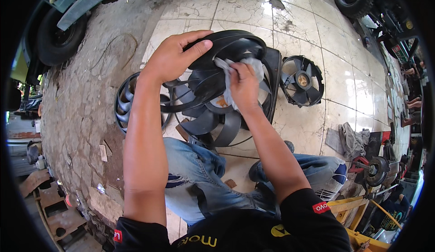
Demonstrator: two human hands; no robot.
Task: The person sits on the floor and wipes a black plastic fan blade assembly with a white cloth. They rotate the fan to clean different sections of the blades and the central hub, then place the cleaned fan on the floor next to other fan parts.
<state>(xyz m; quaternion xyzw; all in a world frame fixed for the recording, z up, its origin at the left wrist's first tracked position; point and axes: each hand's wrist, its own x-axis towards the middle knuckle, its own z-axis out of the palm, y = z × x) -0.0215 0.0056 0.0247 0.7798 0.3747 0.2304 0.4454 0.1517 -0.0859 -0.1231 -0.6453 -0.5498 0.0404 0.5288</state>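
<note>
My left hand (174, 55) is closed on the rim of a black plastic fan (226, 38), its thumb and fingers on the ring's upper left. The ring is held tilted above the floor. In my right hand (244, 86) is a bunched, pale grey rag (256, 68), pressed against the inside of that fan. Below it lies a larger black radiator fan in a square shroud (273, 89), with wide blades and a brownish hub, partly covered by the held fan and my hands.
On the tiles to the right lies a smaller black fan (302, 80). Another round fan (123, 104) is at the left, partly behind my left forearm. A crumpled grey cloth (355, 139) lies at the right. Vehicle tyres (63, 36) stand at the far left and far right.
</note>
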